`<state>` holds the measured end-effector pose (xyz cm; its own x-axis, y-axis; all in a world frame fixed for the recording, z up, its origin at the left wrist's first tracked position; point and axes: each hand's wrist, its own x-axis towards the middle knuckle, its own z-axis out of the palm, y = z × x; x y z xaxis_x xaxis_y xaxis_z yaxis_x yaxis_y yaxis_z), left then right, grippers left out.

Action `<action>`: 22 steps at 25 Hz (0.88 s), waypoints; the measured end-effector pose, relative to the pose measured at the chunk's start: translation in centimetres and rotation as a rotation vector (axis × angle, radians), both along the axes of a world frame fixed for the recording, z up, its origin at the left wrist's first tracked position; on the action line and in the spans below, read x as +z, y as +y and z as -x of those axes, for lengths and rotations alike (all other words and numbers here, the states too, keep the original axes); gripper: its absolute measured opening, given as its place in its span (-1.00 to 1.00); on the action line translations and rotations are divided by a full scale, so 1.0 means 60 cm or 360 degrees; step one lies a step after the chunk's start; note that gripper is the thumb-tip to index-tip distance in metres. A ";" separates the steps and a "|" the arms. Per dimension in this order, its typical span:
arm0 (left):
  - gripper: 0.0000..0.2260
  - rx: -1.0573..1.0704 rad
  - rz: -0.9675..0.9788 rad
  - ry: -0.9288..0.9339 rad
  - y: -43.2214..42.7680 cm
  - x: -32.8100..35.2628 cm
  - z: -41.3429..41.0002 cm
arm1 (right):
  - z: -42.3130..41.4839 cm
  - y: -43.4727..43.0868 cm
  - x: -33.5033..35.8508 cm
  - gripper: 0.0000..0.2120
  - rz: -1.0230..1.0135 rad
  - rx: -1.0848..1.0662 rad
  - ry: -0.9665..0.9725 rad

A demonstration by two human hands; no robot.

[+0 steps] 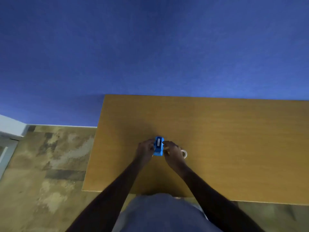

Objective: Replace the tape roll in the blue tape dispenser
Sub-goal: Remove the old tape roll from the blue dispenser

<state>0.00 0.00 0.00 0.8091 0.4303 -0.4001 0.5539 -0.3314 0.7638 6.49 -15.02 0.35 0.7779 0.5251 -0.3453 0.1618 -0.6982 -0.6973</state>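
The small blue tape dispenser stands on the wooden table, its long side pointing away from me, with a pale strip showing in its top slot. My left hand grips its left side and my right hand grips its right side. A whitish tape roll lies flat on the table just right of my right hand, partly hidden by it.
The table's left edge runs close to my left arm, and its near edge lies by my body. A blue wall stands behind the table. Mottled brown floor spreads to the left, with a white frame at the far left.
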 end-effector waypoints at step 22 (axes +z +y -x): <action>-0.54 -0.0085 -0.0037 0.0068 0.043 -0.039 -0.028 | -0.029 0.050 -0.013 -0.58 0.0413 0.0156 -0.0199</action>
